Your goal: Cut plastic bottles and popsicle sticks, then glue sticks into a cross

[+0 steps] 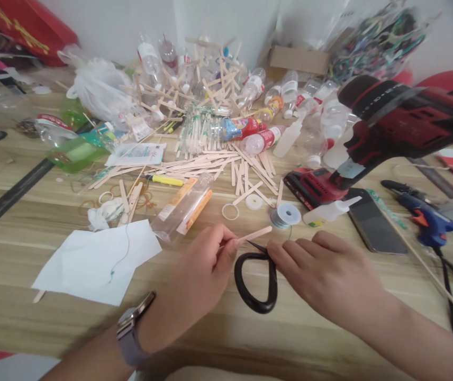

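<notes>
Between thumb and fingers, my left hand (pixel 206 262) pinches a wooden craft stick (pixel 259 233) that points to the right. My right hand (pixel 325 270) is closed on black-handled scissors (pixel 255 307); one loop hangs below the fingers, and the dark pointed tip touches or nearly touches the stick close to my left fingertips. Just beyond the hands lie a pale ring (pixel 230 211), a spool of bluish thread (pixel 286 215) and a clear plastic bottle with an orange label (pixel 184 206). A white sheet of paper (pixel 95 264) with a strand of thread on it rests left of my left hand.
A red and black cordless drill (pixel 401 116) stands at the right, beside a phone (pixel 377 222) and a blue glue gun (pixel 425 217). Loose craft sticks (pixel 198 164), plastic bottles (pixel 264 138) and a yellow-handled tool (pixel 165 180) crowd the back. A white plastic bag (pixel 99 90) sits behind.
</notes>
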`<move>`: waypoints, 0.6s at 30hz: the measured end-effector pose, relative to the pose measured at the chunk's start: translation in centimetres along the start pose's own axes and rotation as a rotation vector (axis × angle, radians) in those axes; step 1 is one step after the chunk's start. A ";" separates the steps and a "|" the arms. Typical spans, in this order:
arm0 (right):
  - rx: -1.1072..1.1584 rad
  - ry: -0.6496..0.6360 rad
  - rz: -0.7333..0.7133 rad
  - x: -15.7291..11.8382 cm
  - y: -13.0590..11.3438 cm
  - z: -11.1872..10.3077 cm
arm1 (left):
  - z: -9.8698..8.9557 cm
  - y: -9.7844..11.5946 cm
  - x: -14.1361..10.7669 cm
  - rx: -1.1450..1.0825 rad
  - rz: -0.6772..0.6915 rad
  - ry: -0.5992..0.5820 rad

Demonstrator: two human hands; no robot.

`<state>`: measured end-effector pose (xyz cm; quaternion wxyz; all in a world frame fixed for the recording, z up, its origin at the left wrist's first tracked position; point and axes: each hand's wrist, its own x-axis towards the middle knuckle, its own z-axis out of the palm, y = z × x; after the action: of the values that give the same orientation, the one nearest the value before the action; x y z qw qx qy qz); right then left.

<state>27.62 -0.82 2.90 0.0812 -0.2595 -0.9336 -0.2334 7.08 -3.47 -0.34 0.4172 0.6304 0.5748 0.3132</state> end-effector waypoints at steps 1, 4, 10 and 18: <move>0.002 -0.005 -0.004 0.0 0.0 0.0 | 0.0 0.0 0.0 -0.002 -0.002 0.000; 0.003 -0.010 -0.011 0.0 0.0 -0.1 | 0.1 0.2 -0.1 -0.009 -0.019 -0.015; 0.004 -0.006 -0.013 0.1 -0.1 -0.3 | 0.1 0.5 0.0 -0.032 -0.069 -0.042; -0.009 -0.032 -0.029 0.1 0.1 -0.3 | 0.2 0.4 -0.3 0.002 -0.063 -0.031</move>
<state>27.58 -0.81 3.23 0.0614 -0.2500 -0.9374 -0.2345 7.37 -3.83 -0.04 0.4348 0.6173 0.5882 0.2897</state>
